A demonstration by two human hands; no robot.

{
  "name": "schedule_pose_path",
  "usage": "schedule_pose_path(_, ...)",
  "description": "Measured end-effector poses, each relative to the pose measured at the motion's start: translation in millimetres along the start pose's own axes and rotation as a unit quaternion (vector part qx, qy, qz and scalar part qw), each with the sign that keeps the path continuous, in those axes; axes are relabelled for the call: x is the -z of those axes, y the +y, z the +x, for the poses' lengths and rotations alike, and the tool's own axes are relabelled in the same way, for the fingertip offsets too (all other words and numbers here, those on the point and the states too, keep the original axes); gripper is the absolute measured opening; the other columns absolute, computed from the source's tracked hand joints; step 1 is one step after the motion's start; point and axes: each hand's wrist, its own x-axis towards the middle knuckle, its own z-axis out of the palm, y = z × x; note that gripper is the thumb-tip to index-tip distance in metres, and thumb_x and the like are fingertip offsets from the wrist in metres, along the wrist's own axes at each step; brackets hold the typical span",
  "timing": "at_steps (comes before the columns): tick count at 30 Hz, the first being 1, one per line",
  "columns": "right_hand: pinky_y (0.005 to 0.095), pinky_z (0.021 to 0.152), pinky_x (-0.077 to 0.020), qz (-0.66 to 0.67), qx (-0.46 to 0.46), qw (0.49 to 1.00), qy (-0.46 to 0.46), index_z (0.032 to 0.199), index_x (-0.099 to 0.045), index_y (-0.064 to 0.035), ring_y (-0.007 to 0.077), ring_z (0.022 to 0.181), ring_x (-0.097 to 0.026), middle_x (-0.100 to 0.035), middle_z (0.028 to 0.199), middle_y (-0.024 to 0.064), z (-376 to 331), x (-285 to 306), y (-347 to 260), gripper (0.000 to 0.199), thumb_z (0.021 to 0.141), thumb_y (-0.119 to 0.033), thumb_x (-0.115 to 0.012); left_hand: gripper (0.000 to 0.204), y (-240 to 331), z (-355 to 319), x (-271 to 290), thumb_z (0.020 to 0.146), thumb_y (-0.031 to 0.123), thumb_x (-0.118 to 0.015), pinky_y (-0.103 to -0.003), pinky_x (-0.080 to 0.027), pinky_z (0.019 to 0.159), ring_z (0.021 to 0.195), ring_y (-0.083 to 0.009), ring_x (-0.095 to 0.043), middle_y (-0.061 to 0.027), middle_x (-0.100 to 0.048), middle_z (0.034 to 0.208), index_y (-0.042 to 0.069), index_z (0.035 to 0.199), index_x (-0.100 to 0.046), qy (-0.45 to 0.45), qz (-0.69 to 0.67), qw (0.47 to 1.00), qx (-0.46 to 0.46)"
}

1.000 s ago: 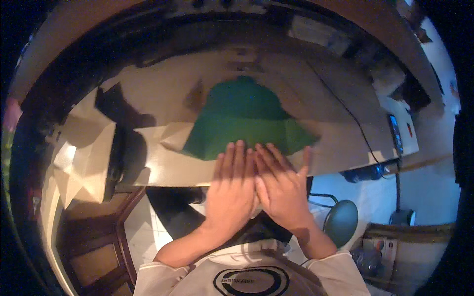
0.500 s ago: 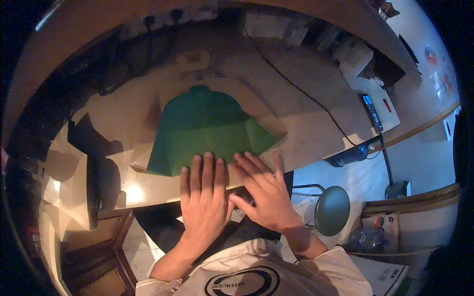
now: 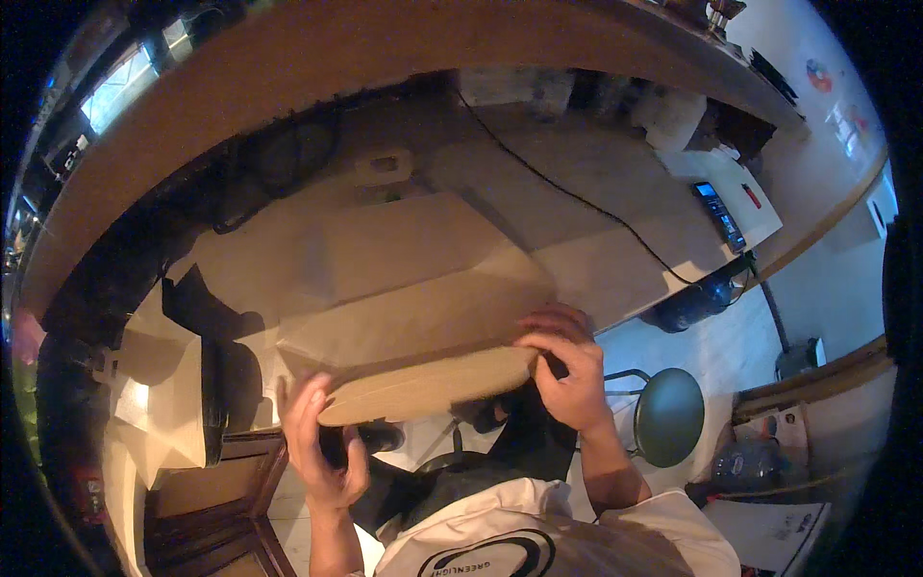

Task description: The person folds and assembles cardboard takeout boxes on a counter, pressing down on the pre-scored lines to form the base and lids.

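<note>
A large brown cardboard panel (image 3: 423, 317) lies across the near part of the beige table (image 3: 596, 183), with its near edge lifted off the table edge. My left hand (image 3: 322, 447) grips that edge from below at its left end. My right hand (image 3: 569, 370) holds the same edge at its right end, fingers curled over the top. No green garment is visible; the panel covers the spot in front of me.
A black cable (image 3: 577, 197) runs across the table. A dark handset (image 3: 721, 213) lies on a white sheet at the right. A round green stool (image 3: 670, 415) stands on the floor to my right. A black object (image 3: 210, 380) and folded cardboard (image 3: 144, 404) sit at the left.
Both hands lay flat on a green garment on the table before. Now they grip the near edge of the brown panel, which is raised, and the green garment is out of sight.
</note>
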Motion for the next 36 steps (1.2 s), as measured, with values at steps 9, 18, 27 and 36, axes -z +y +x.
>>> schedule_pose_path(9,0.0556,0.125,-0.0302,-0.120,0.037,0.989,-0.077,0.120,-0.080,-0.0129,0.0320,0.137,-0.055,-0.072,0.136,0.0035,-7,13,-4,0.039,0.083,-0.004,-0.069,0.048,26,23,9,0.067,0.007,-0.075,-0.057,-0.047,0.114,0.127,-0.0328,-0.066,-0.0062,-0.073,0.130,0.012,0.115,-0.077,-0.288,0.098,0.949,-0.083)
schedule_pose_path(18,0.0606,0.127,-0.0239,-0.005,0.050,0.997,-0.063,0.127,-0.076,-0.0102,0.0330,0.135,-0.061,-0.071,0.137,0.0067,-33,19,-18,0.040,0.087,-0.015,-0.077,0.036,23,82,38,0.086,0.003,-0.072,-0.052,-0.033,0.128,0.140,-0.0283,-0.059,-0.0067,-0.069,0.143,0.011,0.121,-0.075,-0.372,0.241,0.896,-0.022)
schedule_pose_path(27,0.0535,0.120,-0.0363,0.034,0.002,0.984,0.175,0.136,-0.066,0.0007,0.0402,0.137,-0.055,-0.061,0.145,0.0224,-44,21,5,0.053,0.100,-0.039,-0.068,0.045,55,75,28,0.100,0.040,-0.072,-0.045,-0.049,0.105,0.122,-0.0272,-0.066,-0.0077,-0.070,0.138,0.011,0.134,-0.071,-0.463,-0.034,0.882,-0.073)
schedule_pose_path(36,0.0496,0.123,-0.0333,0.210,-0.090,0.921,0.317,0.154,-0.045,0.0044,0.0337,0.146,-0.048,-0.050,0.158,0.0215,-42,36,26,0.055,0.112,-0.030,-0.042,0.051,37,77,32,0.096,0.042,-0.072,-0.061,-0.033,0.125,0.133,-0.0355,-0.059,-0.0105,-0.065,0.146,0.011,0.136,-0.070,-0.373,0.104,0.918,-0.088)
